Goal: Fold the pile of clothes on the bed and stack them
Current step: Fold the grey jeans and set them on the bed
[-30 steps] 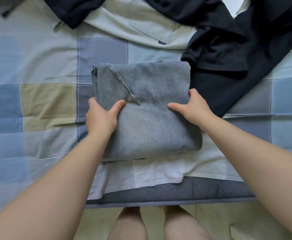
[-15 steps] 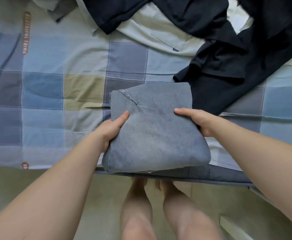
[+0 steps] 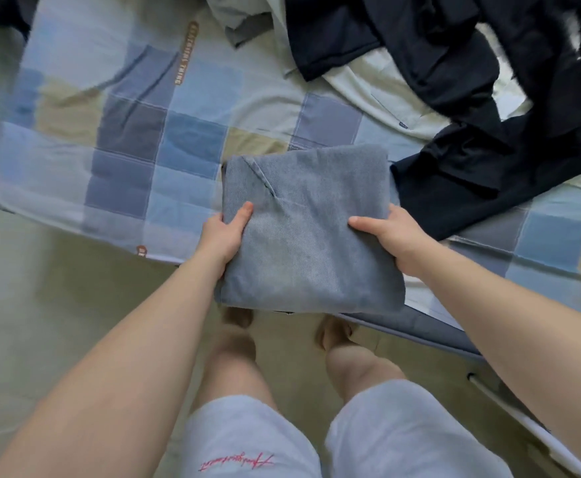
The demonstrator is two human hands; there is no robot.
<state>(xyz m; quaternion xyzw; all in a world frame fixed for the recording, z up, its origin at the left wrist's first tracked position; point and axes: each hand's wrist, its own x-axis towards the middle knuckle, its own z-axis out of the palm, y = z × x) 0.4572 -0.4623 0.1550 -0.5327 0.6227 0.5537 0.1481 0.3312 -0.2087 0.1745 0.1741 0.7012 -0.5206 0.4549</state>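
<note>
As the head view shows, the folded grey-blue woven garment (image 3: 308,232) is held over the near edge of the blue patchwork-quilted bed (image 3: 165,143). The left hand (image 3: 222,236) grips its 9 o'clock side and the right hand (image 3: 394,241) its 3 o'clock side, thumbs on top, likely to keep the folds intact. Unfolded dark navy clothes (image 3: 454,98) and a pale cream shirt (image 3: 378,88) lie at 1 o'clock.

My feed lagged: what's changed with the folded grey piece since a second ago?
The folded grey garment, flat on the bed a second ago, has been lifted and drawn toward the person; its near edge now overhangs the bed's edge. The left hand and right hand grip its sides as before. The dark clothes and pale shirt stay unfolded.
</note>
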